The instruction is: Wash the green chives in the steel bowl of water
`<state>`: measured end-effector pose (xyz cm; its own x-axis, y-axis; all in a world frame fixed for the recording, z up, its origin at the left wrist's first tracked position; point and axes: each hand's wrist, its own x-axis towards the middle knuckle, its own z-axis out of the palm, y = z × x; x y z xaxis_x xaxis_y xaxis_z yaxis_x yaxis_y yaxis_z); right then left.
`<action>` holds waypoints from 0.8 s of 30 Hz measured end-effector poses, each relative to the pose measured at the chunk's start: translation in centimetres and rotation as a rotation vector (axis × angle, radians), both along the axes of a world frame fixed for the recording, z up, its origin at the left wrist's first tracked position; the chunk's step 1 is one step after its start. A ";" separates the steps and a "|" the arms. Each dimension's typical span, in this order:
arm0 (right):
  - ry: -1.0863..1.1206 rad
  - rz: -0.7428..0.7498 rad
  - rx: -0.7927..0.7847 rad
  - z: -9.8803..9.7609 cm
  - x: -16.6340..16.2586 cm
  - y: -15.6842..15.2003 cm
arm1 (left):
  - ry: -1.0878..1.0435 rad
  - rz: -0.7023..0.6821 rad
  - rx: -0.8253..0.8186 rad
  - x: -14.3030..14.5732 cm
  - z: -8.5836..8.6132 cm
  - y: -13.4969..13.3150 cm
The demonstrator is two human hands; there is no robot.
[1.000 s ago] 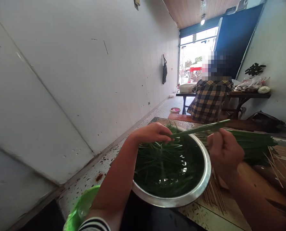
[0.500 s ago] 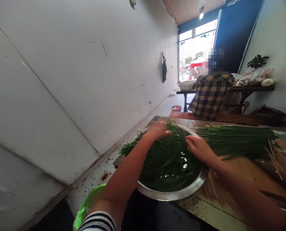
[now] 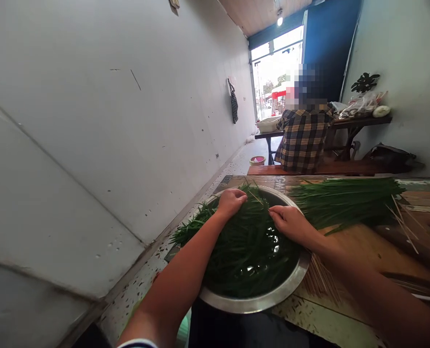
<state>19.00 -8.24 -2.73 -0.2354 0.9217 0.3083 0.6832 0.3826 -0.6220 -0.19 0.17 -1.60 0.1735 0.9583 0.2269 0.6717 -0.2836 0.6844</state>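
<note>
A wide metal bowl (image 3: 253, 305) in front of me holds water and a mass of long garlic chives (image 3: 236, 256), some hanging over its left rim. Above the bowl's far left part, my left hand (image 3: 232, 202) is closed, with thumb and fingertips pinched together; what lies between them is too small to make out. My right hand (image 3: 289, 222) is over the right side, its thumb and forefinger pinching the thin end of some chives. A thin pale stick (image 3: 255, 197) lies slanted across the leaves between both hands.
More chives (image 3: 349, 198) lie on the table right of the bowl, with loose sticks (image 3: 403, 222) on them. A bundle of wooden skewers (image 3: 322, 280) lies under my right forearm, near a wooden board (image 3: 356, 249). A person in a plaid shirt (image 3: 304, 140) sits ahead, back turned.
My left thumb, which stuck out before, has closed against the fingertips. Both hands stay over the bowl, a little closer together. The whole view has swung slightly to the right.
</note>
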 end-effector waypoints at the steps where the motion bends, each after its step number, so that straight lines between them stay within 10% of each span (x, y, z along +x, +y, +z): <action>1: -0.008 -0.005 -0.006 0.0 0.0 0.0 | -0.034 0.004 0.004 0.0 -0.2 0.1; 24: -0.081 -0.036 -0.025 0.3 0.1 -0.4 | -0.097 -0.043 0.099 0.5 -0.7 0.1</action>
